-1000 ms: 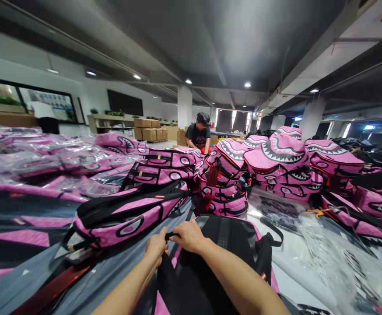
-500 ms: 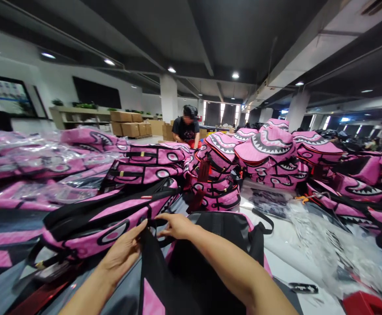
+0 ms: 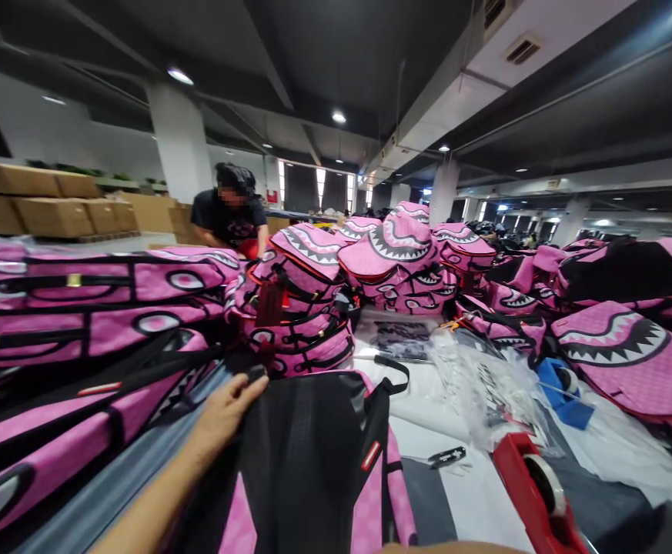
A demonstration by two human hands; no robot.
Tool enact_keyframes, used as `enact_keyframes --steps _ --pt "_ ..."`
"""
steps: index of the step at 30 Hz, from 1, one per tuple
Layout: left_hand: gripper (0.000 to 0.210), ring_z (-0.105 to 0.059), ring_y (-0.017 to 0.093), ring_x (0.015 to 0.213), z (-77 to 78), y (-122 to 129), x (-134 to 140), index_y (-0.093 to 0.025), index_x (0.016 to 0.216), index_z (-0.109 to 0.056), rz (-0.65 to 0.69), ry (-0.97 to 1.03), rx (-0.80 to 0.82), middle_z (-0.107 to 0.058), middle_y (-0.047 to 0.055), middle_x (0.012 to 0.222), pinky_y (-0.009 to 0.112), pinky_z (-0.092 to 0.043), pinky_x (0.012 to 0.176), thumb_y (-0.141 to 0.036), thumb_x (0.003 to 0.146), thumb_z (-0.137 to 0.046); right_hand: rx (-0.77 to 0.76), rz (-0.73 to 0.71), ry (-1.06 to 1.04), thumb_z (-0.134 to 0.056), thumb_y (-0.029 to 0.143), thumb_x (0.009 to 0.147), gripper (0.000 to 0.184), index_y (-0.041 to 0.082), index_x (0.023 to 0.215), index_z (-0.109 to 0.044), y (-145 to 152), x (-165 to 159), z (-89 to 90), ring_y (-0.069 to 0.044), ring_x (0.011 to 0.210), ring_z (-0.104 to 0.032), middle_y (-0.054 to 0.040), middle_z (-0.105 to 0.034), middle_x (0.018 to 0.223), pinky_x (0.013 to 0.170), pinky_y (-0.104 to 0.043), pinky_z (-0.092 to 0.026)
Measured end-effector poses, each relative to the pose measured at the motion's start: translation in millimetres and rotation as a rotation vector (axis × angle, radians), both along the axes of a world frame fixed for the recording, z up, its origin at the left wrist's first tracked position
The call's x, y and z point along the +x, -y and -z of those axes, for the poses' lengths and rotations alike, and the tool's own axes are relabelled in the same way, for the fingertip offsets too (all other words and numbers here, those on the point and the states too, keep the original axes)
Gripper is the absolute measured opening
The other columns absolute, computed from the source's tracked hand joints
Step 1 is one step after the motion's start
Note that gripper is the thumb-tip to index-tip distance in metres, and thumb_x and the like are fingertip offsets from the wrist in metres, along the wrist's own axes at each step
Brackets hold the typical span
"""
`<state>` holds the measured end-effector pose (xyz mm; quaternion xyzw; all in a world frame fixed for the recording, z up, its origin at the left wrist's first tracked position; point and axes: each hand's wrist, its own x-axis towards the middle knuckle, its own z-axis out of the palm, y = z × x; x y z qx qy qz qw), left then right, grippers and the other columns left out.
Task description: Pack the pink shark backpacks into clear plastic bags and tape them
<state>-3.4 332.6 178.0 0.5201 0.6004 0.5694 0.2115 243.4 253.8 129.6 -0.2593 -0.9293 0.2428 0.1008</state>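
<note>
A pink backpack (image 3: 312, 454) lies back-side up in front of me, its black padded back and straps facing up. My left hand (image 3: 224, 413) reaches in from the lower left and grips the bag's top edge beside the black carry handle (image 3: 255, 374). My right hand is out of view; only a sliver of forearm (image 3: 445, 548) shows at the bottom edge. To the left, flat pink shark-face backpacks (image 3: 81, 323) are stacked close to my left arm.
A red tape dispenser (image 3: 535, 492) sits at lower right, beside clear plastic bags (image 3: 486, 385) and a blue object (image 3: 560, 388). Piles of pink shark backpacks (image 3: 393, 261) fill the table behind. Another person (image 3: 229, 215) bends over the far side near cardboard boxes (image 3: 52, 215).
My view has swung to the right. My right hand has let go of the bag's top and dropped out of view. My left hand stays at the bag's top edge.
</note>
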Motion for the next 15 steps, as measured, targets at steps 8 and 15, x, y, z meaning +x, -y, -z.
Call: enact_keyframes --steps 8,15 --pt "0.065 -0.053 0.041 0.113 29.7 -17 22 -0.015 0.116 -0.064 -0.064 -0.267 0.075 -0.063 0.018 0.112 0.059 -0.038 0.104 -0.06 0.07 -0.057 0.065 0.904 -0.083 -0.052 0.038 0.101 0.026 0.018 0.095 -0.066 -94 88 -58.7 -0.019 0.066 -0.065 -0.0022 -0.065 0.066 0.064 -0.028 -0.044" --pt "0.027 -0.063 0.027 0.103 23.8 -34 111 -0.028 0.102 -0.075 0.584 -0.349 0.144 -0.073 0.005 0.105 0.043 -0.048 0.098 -0.034 0.079 -0.062 0.223 0.98 -0.108 -0.061 0.03 0.091 0.013 0.019 0.085 -0.063 -124 39 -75.7 -0.02 0.078 -0.069 -0.0051 -0.07 0.078 0.068 -0.026 -0.044"
